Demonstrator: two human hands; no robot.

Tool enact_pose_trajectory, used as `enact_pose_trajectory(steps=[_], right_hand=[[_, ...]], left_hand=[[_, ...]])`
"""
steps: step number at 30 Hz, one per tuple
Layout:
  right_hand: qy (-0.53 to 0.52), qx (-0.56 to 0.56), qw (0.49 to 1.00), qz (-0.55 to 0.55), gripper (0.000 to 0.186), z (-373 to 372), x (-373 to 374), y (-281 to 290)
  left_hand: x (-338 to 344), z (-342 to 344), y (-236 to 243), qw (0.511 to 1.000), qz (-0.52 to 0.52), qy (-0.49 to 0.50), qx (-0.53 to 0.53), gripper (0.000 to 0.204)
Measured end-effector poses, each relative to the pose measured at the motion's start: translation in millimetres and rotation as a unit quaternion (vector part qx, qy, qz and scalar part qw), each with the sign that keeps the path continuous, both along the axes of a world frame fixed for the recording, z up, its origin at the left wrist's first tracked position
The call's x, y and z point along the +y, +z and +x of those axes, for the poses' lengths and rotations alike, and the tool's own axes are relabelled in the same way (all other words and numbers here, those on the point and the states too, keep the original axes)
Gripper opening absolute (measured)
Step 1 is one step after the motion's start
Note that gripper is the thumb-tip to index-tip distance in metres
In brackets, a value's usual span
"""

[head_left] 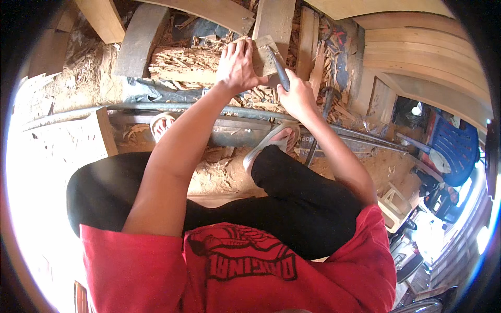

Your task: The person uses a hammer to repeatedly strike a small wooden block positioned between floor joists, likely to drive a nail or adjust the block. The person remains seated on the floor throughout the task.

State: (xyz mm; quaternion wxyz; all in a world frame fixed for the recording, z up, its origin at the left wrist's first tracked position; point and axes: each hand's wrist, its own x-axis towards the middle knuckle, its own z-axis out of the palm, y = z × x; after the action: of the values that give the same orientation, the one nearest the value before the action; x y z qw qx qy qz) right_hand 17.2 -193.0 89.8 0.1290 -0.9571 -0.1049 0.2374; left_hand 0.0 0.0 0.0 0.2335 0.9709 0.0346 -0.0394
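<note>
A small, pale wooden block (266,58) lies at an angle over a longer board. My left hand (237,68) grips its left side, the fingers over the far edge and the thumb along the near edge. In my right hand (298,96) is a dark, tapered hand tool (280,70), gripped near its lower end. The tool's upper tip rests at or just above the block's face; its exact kind cannot be made out. Behind the block, the longer wooden board (274,23) runs away from me.
Wood shavings (182,60) cover the ground around the boards. A curved plank (140,44) lies at far left, stacked planks (417,49) at far right. Metal pipes (344,133) cross before my sandalled feet. A blue plastic chair (455,148) stands on the right.
</note>
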Motion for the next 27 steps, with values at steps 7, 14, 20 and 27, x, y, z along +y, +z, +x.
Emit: enact_pose_trajectory(steps=[7, 14, 20, 27], right_hand=[[0.024, -0.012, 1.0, -0.004, 0.06, -1, -48, 8], [-0.019, -0.036, 0.999, 0.026, 0.054, -28, -64, -3], [-0.08, -0.056, 0.986, 0.133, 0.056, -41, -68, -21], [-0.08, -0.129, 0.963, 0.225, 0.051, -53, -55, -42]], left_hand=[[-6, 0, -11, 0.995, -0.005, -0.035, -0.093, 0.124], [-26, 1, -3, 0.994, 0.041, -0.061, -0.08, 0.126], [-55, -20, 9, 0.998, 0.0, 0.061, -0.017, 0.122], [-31, -30, -9, 0.988, -0.139, 0.063, -0.032, 0.092]])
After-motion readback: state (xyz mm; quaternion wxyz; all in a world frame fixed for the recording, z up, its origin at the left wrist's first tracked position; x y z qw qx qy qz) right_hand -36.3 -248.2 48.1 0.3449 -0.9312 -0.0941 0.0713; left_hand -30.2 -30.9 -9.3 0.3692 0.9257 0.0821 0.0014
